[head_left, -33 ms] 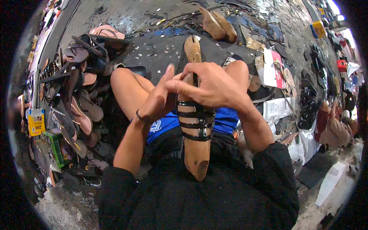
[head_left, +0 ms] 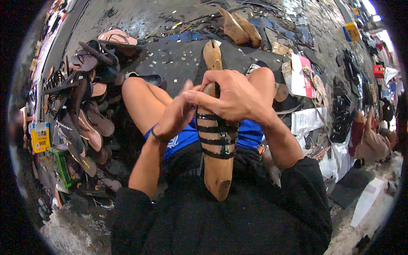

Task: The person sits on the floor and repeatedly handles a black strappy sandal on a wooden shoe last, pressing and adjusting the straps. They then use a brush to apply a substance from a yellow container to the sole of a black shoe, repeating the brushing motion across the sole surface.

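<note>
1. Far left: pile of sandals [head_left: 90, 127] on the floor, near my left leg. Untouched. Only risk here: if my left elbow swings wide, it could knock some over.
2. My left hand [head_left: 175, 111]: blurred, beside the far part of the last, next to my right thumb. Palm looks loosely open, fingertips hidden; can't tell if it has hold of anything. Weak support on this side could let the last roll left.
3. Second wooden form [head_left: 212, 55]: just beyond my hands, lower part hidden. Can't tell if it touches the last. If it does, a bump could shift both.
4. Black straps [head_left: 210, 141]: glossy, banded across the last. Uneven pulling could skew them; rubbing fingers could scuff the shine.
5. Wooden last [head_left: 219, 172]: lengthwise over my lap, near end against my black shirt [head_left: 221, 221]. Nothing visibly clamps that end, so a hard push could make it swivel or slide.
6. My right hand [head_left: 240, 91]: curled round the far part of the last, thumb stretched across toward the left hand. Fingertips partly hidden. Pressing off-centre could tip the last; with both thumbs this close, a slip could jam one into the other.
</note>
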`<state>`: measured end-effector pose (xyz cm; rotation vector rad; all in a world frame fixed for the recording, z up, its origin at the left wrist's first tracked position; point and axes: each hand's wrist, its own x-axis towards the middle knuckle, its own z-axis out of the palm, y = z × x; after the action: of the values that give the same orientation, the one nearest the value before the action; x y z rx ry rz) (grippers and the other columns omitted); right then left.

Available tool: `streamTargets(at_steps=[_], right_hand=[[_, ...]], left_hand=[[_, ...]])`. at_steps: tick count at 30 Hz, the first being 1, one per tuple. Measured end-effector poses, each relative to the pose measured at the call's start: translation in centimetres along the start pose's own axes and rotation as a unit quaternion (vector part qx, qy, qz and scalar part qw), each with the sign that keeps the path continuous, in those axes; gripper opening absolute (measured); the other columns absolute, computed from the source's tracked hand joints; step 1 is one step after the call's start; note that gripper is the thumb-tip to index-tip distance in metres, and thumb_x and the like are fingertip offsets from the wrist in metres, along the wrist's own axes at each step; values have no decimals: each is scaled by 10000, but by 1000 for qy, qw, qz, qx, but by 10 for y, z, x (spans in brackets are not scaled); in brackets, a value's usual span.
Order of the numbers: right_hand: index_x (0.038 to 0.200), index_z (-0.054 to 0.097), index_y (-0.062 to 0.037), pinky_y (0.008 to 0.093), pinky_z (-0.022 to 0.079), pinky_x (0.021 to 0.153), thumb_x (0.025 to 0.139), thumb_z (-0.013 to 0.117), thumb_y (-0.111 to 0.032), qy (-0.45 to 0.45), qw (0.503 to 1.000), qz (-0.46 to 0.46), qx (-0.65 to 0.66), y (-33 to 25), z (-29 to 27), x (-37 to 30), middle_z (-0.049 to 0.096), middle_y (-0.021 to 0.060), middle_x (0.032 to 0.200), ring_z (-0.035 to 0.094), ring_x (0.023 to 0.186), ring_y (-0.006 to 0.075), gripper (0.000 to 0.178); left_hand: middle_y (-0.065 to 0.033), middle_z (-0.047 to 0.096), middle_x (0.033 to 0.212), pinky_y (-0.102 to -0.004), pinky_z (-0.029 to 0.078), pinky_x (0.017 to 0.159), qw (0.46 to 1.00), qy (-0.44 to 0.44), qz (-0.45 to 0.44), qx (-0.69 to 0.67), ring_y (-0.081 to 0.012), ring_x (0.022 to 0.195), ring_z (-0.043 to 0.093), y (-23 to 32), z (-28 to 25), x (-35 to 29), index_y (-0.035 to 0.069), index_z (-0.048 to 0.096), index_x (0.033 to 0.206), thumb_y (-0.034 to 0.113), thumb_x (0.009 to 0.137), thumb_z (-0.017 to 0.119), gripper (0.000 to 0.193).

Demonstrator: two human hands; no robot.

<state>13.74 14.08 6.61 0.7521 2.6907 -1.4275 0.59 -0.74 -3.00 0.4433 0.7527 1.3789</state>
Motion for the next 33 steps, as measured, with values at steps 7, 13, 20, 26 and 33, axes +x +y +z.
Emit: streamTargets(at_steps=[7, 13, 20, 26, 33], right_hand=[[822, 702, 43, 450, 555, 743, 849, 636, -446, 58, 994, -6, 96, 24, 20, 3, 706, 234, 796, 708, 783, 382, 495], [813, 684, 42, 431, 541, 727, 848, 656, -403, 72, 991, -22, 111, 28, 28, 3, 693, 223, 778, 695, 766, 358, 446], [824, 661, 43, 396, 518, 701, 876, 680, -349, 83, 987, -41, 131, 31, 37, 0, 684, 197, 776, 684, 756, 305, 396], [817, 656, 39, 395, 519, 696, 869, 682, -331, 88, 986, -23, 141, 35, 34, 1, 679, 194, 765, 680, 754, 308, 374], [811, 655, 40, 403, 515, 700, 860, 679, -334, 97, 982, -4, 163, 27, 32, -7, 679, 205, 771, 678, 759, 325, 377]], left_hand=[[-82, 663, 1180, -348, 569, 856, 996, 80, 40, -19, -173, 1021, 670, -49, 7, -26, 23, 525, 1307, 255, 1046, 513, 350], [-94, 662, 1182, -337, 573, 849, 990, 127, -17, -59, -177, 999, 676, -47, 22, -35, 11, 513, 1314, 286, 1047, 515, 384], [-95, 676, 1152, -319, 575, 821, 984, 164, 46, 43, -171, 959, 687, -64, 19, -53, 0, 524, 1285, 272, 1056, 497, 357], [-104, 680, 1157, -319, 574, 827, 983, 179, 5, -32, -179, 974, 689, -66, 29, -63, -5, 544, 1255, 234, 1058, 483, 315], [-109, 675, 1181, -353, 562, 876, 989, 130, 0, -70, -198, 1017, 679, -72, 21, -70, -3, 555, 1250, 192, 1051, 483, 287]])
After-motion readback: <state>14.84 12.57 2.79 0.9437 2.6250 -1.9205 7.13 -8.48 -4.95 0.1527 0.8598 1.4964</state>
